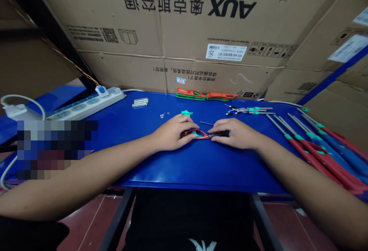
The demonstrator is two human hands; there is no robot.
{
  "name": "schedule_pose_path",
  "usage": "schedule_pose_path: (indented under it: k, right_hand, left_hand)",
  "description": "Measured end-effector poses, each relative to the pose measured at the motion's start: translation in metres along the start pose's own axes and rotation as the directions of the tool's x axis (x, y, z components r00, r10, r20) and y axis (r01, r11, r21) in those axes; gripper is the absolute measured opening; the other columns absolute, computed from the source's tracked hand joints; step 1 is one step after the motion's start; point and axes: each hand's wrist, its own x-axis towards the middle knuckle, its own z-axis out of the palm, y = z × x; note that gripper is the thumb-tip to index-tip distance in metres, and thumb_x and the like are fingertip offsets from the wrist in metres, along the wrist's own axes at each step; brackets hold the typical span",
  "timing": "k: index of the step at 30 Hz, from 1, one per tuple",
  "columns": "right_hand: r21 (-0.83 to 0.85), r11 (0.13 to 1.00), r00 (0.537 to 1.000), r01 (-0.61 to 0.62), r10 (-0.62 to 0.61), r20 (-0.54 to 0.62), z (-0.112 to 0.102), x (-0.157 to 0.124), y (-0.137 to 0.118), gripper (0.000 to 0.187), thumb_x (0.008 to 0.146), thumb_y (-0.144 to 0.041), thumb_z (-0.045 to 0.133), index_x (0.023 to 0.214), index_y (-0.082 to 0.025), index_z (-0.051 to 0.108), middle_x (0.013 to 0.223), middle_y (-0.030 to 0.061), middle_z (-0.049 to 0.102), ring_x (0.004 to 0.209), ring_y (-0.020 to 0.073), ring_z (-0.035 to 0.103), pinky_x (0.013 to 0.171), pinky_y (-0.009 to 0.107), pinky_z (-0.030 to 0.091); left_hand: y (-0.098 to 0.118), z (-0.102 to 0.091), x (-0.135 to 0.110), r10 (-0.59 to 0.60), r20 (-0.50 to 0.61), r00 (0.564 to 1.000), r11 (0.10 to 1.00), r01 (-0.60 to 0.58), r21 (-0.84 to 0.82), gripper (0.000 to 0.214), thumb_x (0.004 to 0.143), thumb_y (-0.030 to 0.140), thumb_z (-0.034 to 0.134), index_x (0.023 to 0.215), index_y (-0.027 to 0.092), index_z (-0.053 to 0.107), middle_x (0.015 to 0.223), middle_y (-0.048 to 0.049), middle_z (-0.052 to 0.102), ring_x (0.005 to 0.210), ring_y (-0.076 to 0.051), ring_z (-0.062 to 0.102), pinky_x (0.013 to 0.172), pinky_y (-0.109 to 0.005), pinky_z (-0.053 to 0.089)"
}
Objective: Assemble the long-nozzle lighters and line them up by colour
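Observation:
My left hand (174, 132) is closed around an orange-red lighter casing (203, 132) lying low over the table, with a green piece (197, 133) showing inside its loop. The fingers of my right hand (234, 134) are pinched at the casing's right end. A dark, slim piece (224, 133) shows under that palm; its kind is not clear. Just beyond the hands lies a thin metal rod (206, 123). Small green parts (186, 113) sit past my left fingertips. Tiny metal bits (165, 115) are scattered to their left.
Stacked orange and green casings (205, 94) lie against a cardboard box (184, 32). Clear tubes (140, 102) are at the back left, beside a power strip (83, 107). Wired metal tubes (253, 110) lie back right. Red and blue long-necked lighters (322, 155) line the right side.

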Motion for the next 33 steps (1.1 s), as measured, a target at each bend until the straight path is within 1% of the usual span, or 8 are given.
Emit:
schedule_pose_path:
  k: [3,6,10,14,20,23,28,33]
  right_hand:
    - [0.001,0.999,0.999,-0.045,0.045,-0.005,0.007,0.002,0.0,0.025,0.095,-0.034,0.057,0.104,-0.024,0.078,0.099,0.0058,0.074,0.089,0.0187,0.068,0.083,0.034,0.051]
    - [-0.013,0.996,0.995,-0.088,0.089,0.037,0.006,0.007,0.001,0.026,0.096,-0.031,0.055,0.103,-0.022,0.078,0.098,0.0061,0.073,0.089,0.0189,0.067,0.083,0.034,0.05]
    - [-0.034,0.992,0.991,-0.124,0.125,0.045,0.005,0.01,-0.001,0.026,0.097,-0.03,0.054,0.103,-0.021,0.078,0.1,0.0066,0.073,0.092,0.02,0.067,0.085,0.034,0.049]
    - [-0.074,0.99,0.992,-0.118,0.121,0.037,0.006,0.009,-0.005,0.024,0.095,-0.028,0.056,0.101,-0.021,0.078,0.098,0.0067,0.073,0.089,0.0197,0.066,0.082,0.033,0.049]
    - [-0.094,0.987,0.99,-0.129,0.133,0.042,0.003,0.013,-0.005,0.015,0.089,-0.023,0.064,0.091,-0.022,0.078,0.091,0.0046,0.073,0.083,0.018,0.066,0.075,0.03,0.047]
    - [-0.096,0.988,0.989,-0.125,0.131,0.063,0.0,0.015,-0.004,0.014,0.088,-0.025,0.066,0.092,-0.024,0.079,0.09,0.0035,0.073,0.082,0.0177,0.066,0.074,0.03,0.047]
    - [-0.113,0.98,0.984,-0.161,0.169,0.063,-0.002,0.016,-0.004,0.014,0.088,-0.027,0.067,0.092,-0.025,0.079,0.092,0.0029,0.074,0.08,0.0172,0.066,0.072,0.03,0.047]
    - [-0.102,0.976,0.976,-0.195,0.203,0.082,-0.003,0.019,-0.004,0.012,0.086,-0.027,0.069,0.091,-0.024,0.08,0.089,0.0023,0.075,0.078,0.017,0.066,0.069,0.029,0.047]
  left_hand:
    - [0.002,0.008,0.004,0.08,0.075,0.994,0.997,-0.08,-0.01,0.034,0.096,0.035,0.057,0.127,0.024,0.067,0.119,-0.0097,0.064,0.112,-0.024,0.059,0.1,-0.042,0.046]
    - [0.001,0.01,0.005,0.08,0.083,0.993,0.996,-0.077,-0.034,0.034,0.097,0.031,0.056,0.129,0.026,0.067,0.119,-0.0093,0.063,0.112,-0.024,0.058,0.101,-0.042,0.047]
    - [0.0,0.008,0.005,0.079,0.094,0.992,0.995,-0.073,-0.062,0.038,0.097,0.03,0.055,0.133,0.029,0.065,0.119,-0.0095,0.062,0.111,-0.023,0.058,0.1,-0.042,0.048]
    - [0.0,0.009,0.006,0.087,0.113,0.99,0.996,-0.084,-0.027,0.037,0.097,0.031,0.054,0.132,0.029,0.066,0.118,-0.0104,0.06,0.111,-0.024,0.057,0.1,-0.044,0.048]
    - [0.0,0.009,0.006,0.087,0.127,0.988,0.996,-0.087,-0.011,0.038,0.097,0.029,0.054,0.133,0.031,0.066,0.118,-0.01,0.059,0.11,-0.024,0.056,0.099,-0.044,0.049]
    - [-0.001,0.01,0.005,0.087,0.124,0.988,0.996,-0.086,-0.01,0.038,0.096,0.029,0.055,0.133,0.031,0.066,0.118,-0.01,0.059,0.11,-0.024,0.057,0.099,-0.044,0.049]
    - [-0.002,0.01,0.006,0.094,0.13,0.987,0.996,-0.091,-0.022,0.038,0.096,0.028,0.055,0.133,0.028,0.065,0.119,-0.0103,0.059,0.111,-0.023,0.057,0.099,-0.042,0.049]
    - [-0.002,0.004,0.014,0.11,0.193,0.975,0.994,-0.108,-0.018,0.039,0.095,0.028,0.057,0.133,0.027,0.065,0.114,-0.009,0.061,0.107,-0.023,0.058,0.096,-0.04,0.05]
